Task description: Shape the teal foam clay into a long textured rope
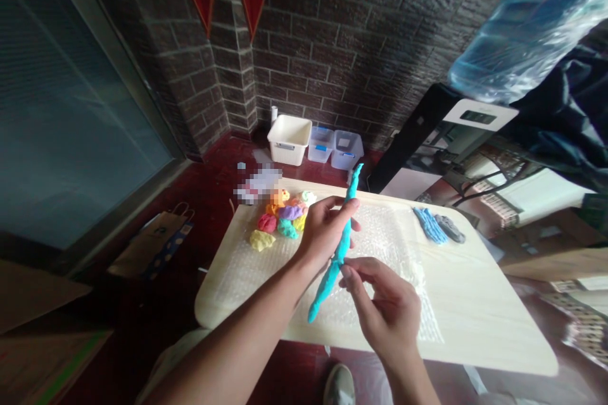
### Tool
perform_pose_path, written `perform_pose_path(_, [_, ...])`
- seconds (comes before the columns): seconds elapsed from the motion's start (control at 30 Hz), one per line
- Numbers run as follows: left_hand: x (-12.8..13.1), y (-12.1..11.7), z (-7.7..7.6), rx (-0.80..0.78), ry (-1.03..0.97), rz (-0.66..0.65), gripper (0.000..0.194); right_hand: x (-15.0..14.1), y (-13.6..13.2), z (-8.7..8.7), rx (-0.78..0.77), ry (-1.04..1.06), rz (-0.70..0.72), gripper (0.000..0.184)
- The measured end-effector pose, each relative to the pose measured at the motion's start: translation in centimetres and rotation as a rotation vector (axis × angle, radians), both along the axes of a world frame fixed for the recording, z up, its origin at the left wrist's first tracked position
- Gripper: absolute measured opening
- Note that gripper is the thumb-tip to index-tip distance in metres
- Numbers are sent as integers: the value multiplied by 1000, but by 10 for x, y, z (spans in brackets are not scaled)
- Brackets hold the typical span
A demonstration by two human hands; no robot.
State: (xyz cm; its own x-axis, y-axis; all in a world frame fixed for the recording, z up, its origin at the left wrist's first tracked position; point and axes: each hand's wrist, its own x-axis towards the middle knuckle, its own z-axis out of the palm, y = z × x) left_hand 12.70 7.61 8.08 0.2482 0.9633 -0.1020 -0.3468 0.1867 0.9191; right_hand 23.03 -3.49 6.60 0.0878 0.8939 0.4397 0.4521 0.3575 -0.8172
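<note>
A long turquoise roll of modelling clay (344, 243) is held slantwise above the table, its ends tapered. My left hand (325, 228) grips its upper half, the thumb laid across the front and the fingers behind. Lower down, near the roll's middle, my right hand (384, 304) pinches the clay between thumb and forefinger, where a small crease or ridge shows. Left of my left hand, lumps of coloured clay lie in a pile: a red lump (266, 223), a purple lump (289, 212), a pale yellow lump (262, 240) and a teal lump (287, 228) among several.
Bubble wrap (389, 247) covers the middle of the wooden table (494, 316). Blue clay strands (430, 226) and a grey clay piece (449, 228) lie at its right. Beyond stand a cream bin (291, 139), two clear boxes and a water dispenser (427, 139). A paper bag (147, 243) is on the floor.
</note>
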Motion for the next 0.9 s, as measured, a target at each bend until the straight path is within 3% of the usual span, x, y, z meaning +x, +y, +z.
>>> perform_pose_path(0.3, [4, -7, -3, 22, 63, -32, 41, 2, -1, 6, 217, -320, -62, 8])
perform_pose_path(0.57, [3, -4, -4, 0, 82, 14, 42, 3, -2, 3, 277, -360, -53, 20])
perform_pose_path(0.9, [2, -5, -2, -69, 67, -20, 38, -5, -2, -1, 273, -374, -111, 15])
